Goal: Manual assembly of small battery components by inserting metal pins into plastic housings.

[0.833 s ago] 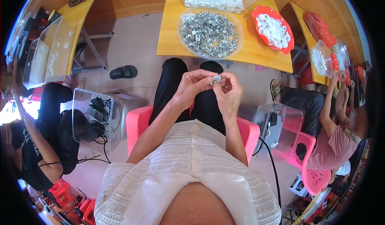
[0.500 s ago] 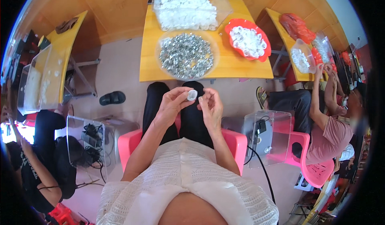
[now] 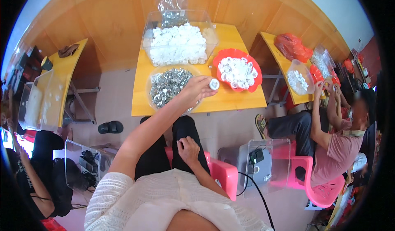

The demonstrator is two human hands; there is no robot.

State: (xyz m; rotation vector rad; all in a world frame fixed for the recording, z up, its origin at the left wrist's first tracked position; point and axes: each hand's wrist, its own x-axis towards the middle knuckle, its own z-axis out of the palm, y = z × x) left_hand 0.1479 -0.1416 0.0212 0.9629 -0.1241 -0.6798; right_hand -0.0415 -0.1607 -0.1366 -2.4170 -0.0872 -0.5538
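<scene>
My left hand (image 3: 198,89) reaches out over the table and pinches a small round white piece with a silvery centre (image 3: 214,84) at its fingertips. The piece is held just left of a red scalloped bowl (image 3: 258,83) holding similar white pieces (image 3: 238,72). Beneath my left forearm and hand stands a round translucent bowl (image 3: 149,95) of shiny silver discs (image 3: 166,85), partly covered by them. My right hand (image 3: 189,150) rests on my thigh with its fingers curled; whatever may be inside is hidden.
A clear bin (image 3: 212,46) of white pieces stands at the back of the yellow table (image 3: 230,103), with a clear bag (image 3: 172,2) behind. Two people sit at side tables, left and right. A clear box (image 3: 269,165) and black cable (image 3: 263,202) are beside my pink chair (image 3: 224,175).
My left hand has moved from above my lap, forward to the red bowl, carrying the white piece. My right hand has dropped back to my thigh. The view has tilted up.
</scene>
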